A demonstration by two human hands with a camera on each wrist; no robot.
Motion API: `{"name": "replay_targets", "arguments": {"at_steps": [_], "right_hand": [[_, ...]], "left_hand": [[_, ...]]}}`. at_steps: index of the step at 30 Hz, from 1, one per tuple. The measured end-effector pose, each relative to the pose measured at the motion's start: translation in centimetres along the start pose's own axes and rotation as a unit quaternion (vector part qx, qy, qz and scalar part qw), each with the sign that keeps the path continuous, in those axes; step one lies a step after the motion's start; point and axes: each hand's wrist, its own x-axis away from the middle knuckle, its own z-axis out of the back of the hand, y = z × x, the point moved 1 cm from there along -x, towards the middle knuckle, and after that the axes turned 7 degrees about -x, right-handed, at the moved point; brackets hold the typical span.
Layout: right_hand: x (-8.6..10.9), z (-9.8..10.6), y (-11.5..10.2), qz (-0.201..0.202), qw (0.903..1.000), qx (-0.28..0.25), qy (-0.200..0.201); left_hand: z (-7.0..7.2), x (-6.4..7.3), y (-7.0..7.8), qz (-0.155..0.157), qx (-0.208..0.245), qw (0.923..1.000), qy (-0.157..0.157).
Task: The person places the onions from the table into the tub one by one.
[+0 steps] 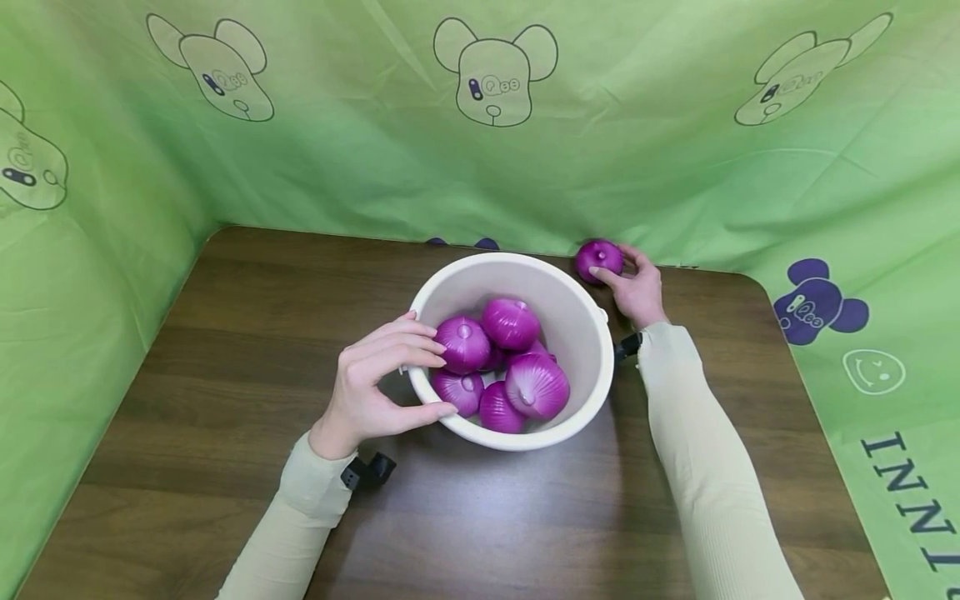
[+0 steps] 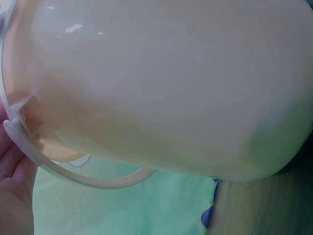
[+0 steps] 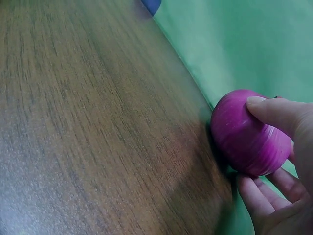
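A white bucket [image 1: 517, 443] stands mid-table with several purple onions [image 1: 536, 386] inside. My left hand [image 1: 367, 387] holds its left rim, fingertips reaching over the edge and thumb lying along the near side. In the left wrist view the bucket's outer wall [image 2: 176, 88] fills most of the picture, and its curved handle [image 2: 102, 182] hangs below the rim. Beyond the bucket, at the table's back edge, my right hand [image 1: 636, 287] grips another purple onion [image 1: 597, 258]. The right wrist view shows the thumb on the upper side of this onion [image 3: 244, 137] and fingers beneath it.
The brown wooden table [image 1: 225, 367] has rounded back corners. Green cloth [image 1: 360, 167] printed with cartoon heads rises behind the back edge and along both sides. The bucket's right rim lies close to my right wrist.
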Motion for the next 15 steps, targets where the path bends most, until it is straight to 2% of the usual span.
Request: {"name": "replay_targets", "arguments": {"at_steps": [15], "right_hand": [[0.34,0.47,-0.01,-0.002,0.9999,-0.007,0.016]], "left_hand": [[0.06,0.05,-0.2,0.002,-0.001,1.0,-0.003]]}}
